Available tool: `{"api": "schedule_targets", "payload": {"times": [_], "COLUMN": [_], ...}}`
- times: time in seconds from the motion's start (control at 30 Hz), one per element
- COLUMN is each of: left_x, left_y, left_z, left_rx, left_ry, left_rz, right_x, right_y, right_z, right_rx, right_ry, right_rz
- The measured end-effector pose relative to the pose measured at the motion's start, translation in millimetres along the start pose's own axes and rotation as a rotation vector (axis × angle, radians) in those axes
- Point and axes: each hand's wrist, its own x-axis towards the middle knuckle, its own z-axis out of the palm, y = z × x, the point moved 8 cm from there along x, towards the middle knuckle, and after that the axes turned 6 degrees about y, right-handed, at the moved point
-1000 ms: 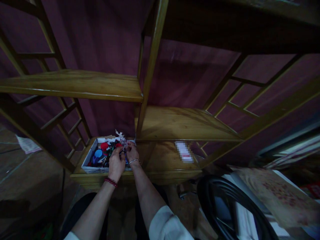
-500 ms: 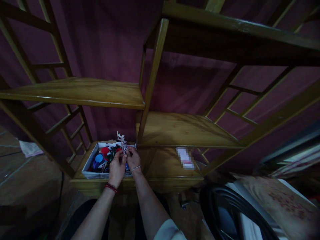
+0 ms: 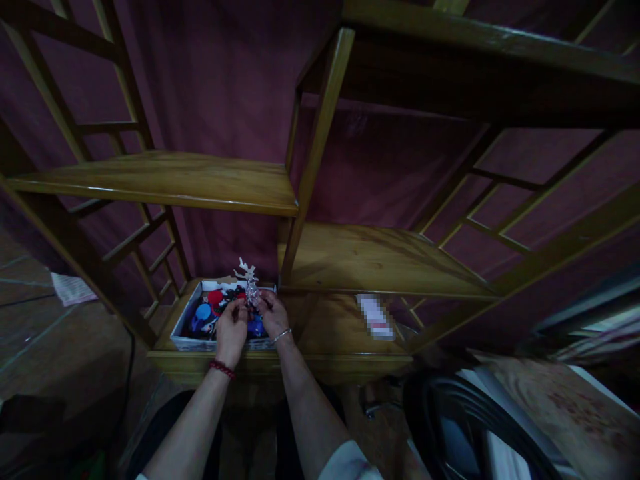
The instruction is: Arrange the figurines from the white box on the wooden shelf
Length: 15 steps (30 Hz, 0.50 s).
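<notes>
Partly hidden, silvery obj. [image 3: 252, 291] in R hand [image 3: 274, 316], dim

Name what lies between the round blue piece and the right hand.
In the head view, the left hand lies there, with jumbled items in the box beside it.

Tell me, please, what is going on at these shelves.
A person's right hand pinches a shiny, silvery piece over an open box. The left hand is close beside it; whether it grips too is unclear. The box sits on the low wooden shelf, holding a jumble of small things, a round blue one and a red one among them.
</notes>
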Motion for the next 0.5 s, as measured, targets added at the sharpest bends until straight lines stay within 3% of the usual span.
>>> {"api": "schedule_targets", "payload": {"times": [0.3, 0.5], "left_x": [1.7, -4.1], "left_y": [3.8, 19.7], "left_z": [-2.4, -5.8], "left_rx": [0.051, 0.031], "left_ry": [-0.011, -0.004], "left_rz": [-0.019, 0.023], "right_x": [-5.4, -9.9], "right_y": [-10.8, -19.3], "right_z": [2.4, 5.0], "right_rx": [0.057, 0.023], "right_ry": [-0.038, -0.067], "right_rz": [0.034, -0.043]}}
